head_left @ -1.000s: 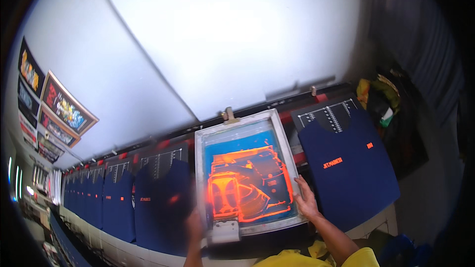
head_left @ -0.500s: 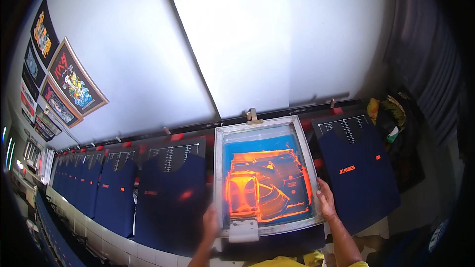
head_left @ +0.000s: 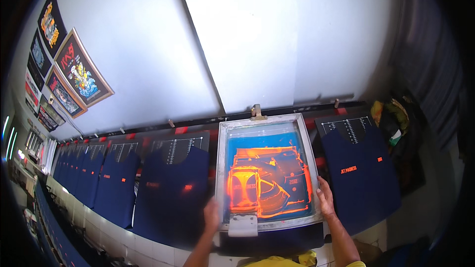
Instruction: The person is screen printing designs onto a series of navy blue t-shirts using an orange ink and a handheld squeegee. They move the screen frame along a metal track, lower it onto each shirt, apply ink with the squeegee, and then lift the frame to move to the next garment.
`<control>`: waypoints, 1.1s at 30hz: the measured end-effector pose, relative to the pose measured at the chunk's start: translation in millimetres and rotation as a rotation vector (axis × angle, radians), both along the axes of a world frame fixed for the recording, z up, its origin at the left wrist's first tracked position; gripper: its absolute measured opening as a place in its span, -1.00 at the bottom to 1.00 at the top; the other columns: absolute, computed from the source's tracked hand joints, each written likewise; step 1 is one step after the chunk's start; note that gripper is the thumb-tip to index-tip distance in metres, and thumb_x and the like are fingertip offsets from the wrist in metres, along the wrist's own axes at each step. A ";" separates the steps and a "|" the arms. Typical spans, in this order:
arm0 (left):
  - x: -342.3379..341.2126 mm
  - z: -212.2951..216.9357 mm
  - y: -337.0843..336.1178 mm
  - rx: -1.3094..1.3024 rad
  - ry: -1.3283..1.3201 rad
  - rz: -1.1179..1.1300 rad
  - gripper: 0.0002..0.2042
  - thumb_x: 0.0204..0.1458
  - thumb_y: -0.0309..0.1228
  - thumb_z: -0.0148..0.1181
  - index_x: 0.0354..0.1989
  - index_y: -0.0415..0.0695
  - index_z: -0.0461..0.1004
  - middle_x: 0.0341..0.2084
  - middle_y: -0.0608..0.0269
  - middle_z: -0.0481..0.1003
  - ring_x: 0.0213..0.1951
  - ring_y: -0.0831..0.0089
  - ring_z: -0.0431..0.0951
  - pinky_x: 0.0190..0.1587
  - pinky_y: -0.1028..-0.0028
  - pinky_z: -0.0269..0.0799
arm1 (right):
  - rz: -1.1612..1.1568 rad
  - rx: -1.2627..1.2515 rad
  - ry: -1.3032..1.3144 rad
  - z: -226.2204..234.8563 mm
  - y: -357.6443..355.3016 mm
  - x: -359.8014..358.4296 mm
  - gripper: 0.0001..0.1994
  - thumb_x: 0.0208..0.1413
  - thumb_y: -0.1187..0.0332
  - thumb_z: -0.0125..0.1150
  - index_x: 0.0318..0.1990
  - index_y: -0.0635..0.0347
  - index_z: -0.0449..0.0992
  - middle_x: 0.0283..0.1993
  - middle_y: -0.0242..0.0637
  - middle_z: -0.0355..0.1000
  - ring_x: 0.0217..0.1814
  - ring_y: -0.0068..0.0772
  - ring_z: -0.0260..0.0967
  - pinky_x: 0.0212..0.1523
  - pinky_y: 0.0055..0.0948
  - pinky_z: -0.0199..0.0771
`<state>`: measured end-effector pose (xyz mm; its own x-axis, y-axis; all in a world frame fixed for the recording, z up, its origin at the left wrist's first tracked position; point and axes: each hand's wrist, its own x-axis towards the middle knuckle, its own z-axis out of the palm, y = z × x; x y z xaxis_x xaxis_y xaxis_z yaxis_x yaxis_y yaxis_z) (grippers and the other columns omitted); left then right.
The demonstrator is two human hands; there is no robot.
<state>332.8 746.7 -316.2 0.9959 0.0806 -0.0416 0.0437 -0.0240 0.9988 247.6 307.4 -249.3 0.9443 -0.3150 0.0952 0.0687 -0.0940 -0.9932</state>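
the left hand [head_left: 212, 216] is gripping the left rail of the screen printing frame [head_left: 267, 174] near its lower corner; the hand is blurred, so whether its fingers are spread or pressed together cannot be told. the right hand [head_left: 325, 198] is lying along the right rail, its fingers pressed together and pointing up along the metal edge, the thumb on the inner side. a yellow cloth [head_left: 292, 258] is showing at the lower edge between the two forearms.

the frame is lying flat on a long printing table [head_left: 148, 244], over a navy shirt [head_left: 277, 241] whose hem is showing just below it. a grey handle block [head_left: 243, 225] is sitting at the middle of the frame's near rail. the mesh is showing blue emulsion with a glowing orange design [head_left: 264, 183]. a metal clamp [head_left: 256, 112] is standing at the far rail.

just left of the frame, a printed navy shirt [head_left: 173, 188] is lying on its board, with more shirts [head_left: 94, 173] running off to the left in a row. to the right, another navy shirt [head_left: 358, 173] is carrying small orange print. beyond it, a heap of coloured rags [head_left: 391, 118] is resting near the wall. framed posters [head_left: 74, 71] are hanging on the white wall at far left.
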 end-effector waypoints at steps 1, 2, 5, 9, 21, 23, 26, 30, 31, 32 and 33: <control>1.1 0.4 -1.0 -0.041 -0.009 -0.008 -0.63 0.33 -0.40 0.00 0.20 -0.38 0.45 0.00 0.05 0.58 0.05 0.39 0.53 0.16 0.39 0.39 | -0.001 -0.005 -0.006 -1.9 -2.0 -1.5 -0.40 0.32 0.31 0.04 0.45 0.35 0.12 0.52 -0.01 0.08 0.63 -0.11 -0.13 0.58 -0.20 -0.24; 1.9 0.2 -4.0 -0.082 -0.018 -0.017 -0.63 0.33 -0.39 0.00 0.19 -0.36 0.46 -0.02 0.08 0.59 0.04 0.41 0.53 0.14 0.39 0.40 | -0.003 -0.010 -0.012 -2.6 -4.7 -1.4 -0.40 0.32 0.31 0.03 0.45 0.35 0.12 0.53 -0.01 0.08 0.64 -0.11 -0.14 0.58 -0.19 -0.24; -2.2 14.0 -9.1 0.041 0.001 0.029 -0.63 0.34 -0.36 -0.01 0.18 -0.35 0.47 -0.04 0.16 0.59 -0.01 0.47 0.52 0.10 0.41 0.42 | 0.016 -0.005 0.009 1.8 -2.1 -2.0 -0.40 0.32 0.31 0.02 0.46 0.34 0.11 0.54 -0.01 0.06 0.65 -0.11 -0.16 0.59 -0.18 -0.26; 3.9 -2.1 -3.9 0.148 0.002 0.033 -0.57 0.42 -0.25 -0.10 0.18 -0.37 0.46 0.00 0.15 0.57 0.02 0.48 0.53 0.16 0.45 0.37 | 0.022 -0.031 0.003 3.4 -4.7 -1.4 -0.40 0.32 0.33 0.01 0.46 0.35 0.09 0.55 0.01 0.03 0.65 -0.09 -0.19 0.59 -0.17 -0.28; 1.1 24.6 -17.0 0.191 0.004 0.097 -0.59 0.41 -0.23 -0.11 0.08 -0.33 0.53 -0.11 0.14 0.62 -0.07 0.46 0.55 0.06 0.41 0.43 | -0.018 -0.263 0.026 1.6 2.3 0.8 -0.40 0.35 0.23 0.02 0.44 0.40 0.12 0.55 0.08 0.01 0.61 -0.06 -0.07 0.57 -0.15 -0.19; -2.4 47.4 -23.3 0.154 0.018 0.079 -0.60 0.41 -0.24 -0.12 0.08 -0.32 0.54 -0.08 0.13 0.62 -0.04 0.45 0.55 0.09 0.41 0.42 | -0.053 -0.311 0.061 -4.3 -1.5 2.7 -0.38 0.34 0.22 0.06 0.43 0.40 0.13 0.54 0.12 0.02 0.60 0.02 -0.05 0.55 -0.12 -0.12; -13.2 33.1 -7.6 0.162 -0.056 0.229 -0.60 0.42 -0.29 -0.11 0.14 -0.40 0.47 0.06 0.02 0.56 0.09 0.34 0.54 0.24 0.37 0.35 | -0.096 -0.687 -0.010 14.6 20.9 4.3 -0.37 0.28 0.27 0.17 0.41 0.39 0.15 0.51 0.21 0.03 0.59 0.17 -0.05 0.53 -0.03 -0.02; -75.4 65.2 -7.1 0.143 -0.136 0.285 -0.68 0.41 -0.35 -0.10 -0.03 -0.36 0.52 -0.05 0.02 0.58 0.08 0.31 0.55 0.24 0.33 0.37 | 0.243 -0.833 -0.077 35.1 85.6 -14.1 -0.42 0.17 0.24 0.34 0.30 0.24 0.36 0.41 0.17 0.21 0.43 0.23 0.20 0.40 0.03 0.24; -94.1 56.0 -5.3 0.237 -0.151 0.290 -0.70 0.41 -0.34 -0.08 -0.09 -0.33 0.51 -0.15 0.07 0.58 -0.05 0.35 0.58 0.07 0.37 0.45 | 0.406 -0.803 -0.101 45.0 108.2 -20.9 -0.40 0.16 0.16 0.35 0.29 0.24 0.37 0.40 0.08 0.26 0.46 0.16 0.18 0.42 0.00 0.22; -112.3 48.7 -3.1 0.333 -0.165 0.296 -0.71 0.41 -0.33 -0.07 -0.15 -0.30 0.51 -0.25 0.12 0.59 -0.19 0.39 0.62 -0.10 0.41 0.53 | 0.547 -0.911 -0.118 47.1 128.7 -25.9 -0.38 0.17 0.09 0.33 0.31 0.21 0.36 0.40 -0.01 0.27 0.48 0.12 0.14 0.45 -0.03 0.17; -130.6 47.4 -5.4 0.155 -0.012 0.248 -0.72 0.41 -0.31 -0.07 -0.16 -0.27 0.50 -0.33 0.16 0.57 -0.34 0.45 0.59 -0.30 0.47 0.46 | 0.652 -1.020 -0.145 52.8 146.5 -32.3 -0.35 0.19 0.04 0.30 0.35 0.18 0.32 0.43 -0.07 0.26 0.50 0.07 0.12 0.47 -0.06 0.14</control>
<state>202.1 741.3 -268.8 0.9452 0.3264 0.0023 0.0552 -0.1666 0.9845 215.3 453.9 -196.5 0.8577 0.4949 0.1393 0.4982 -0.7329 -0.4633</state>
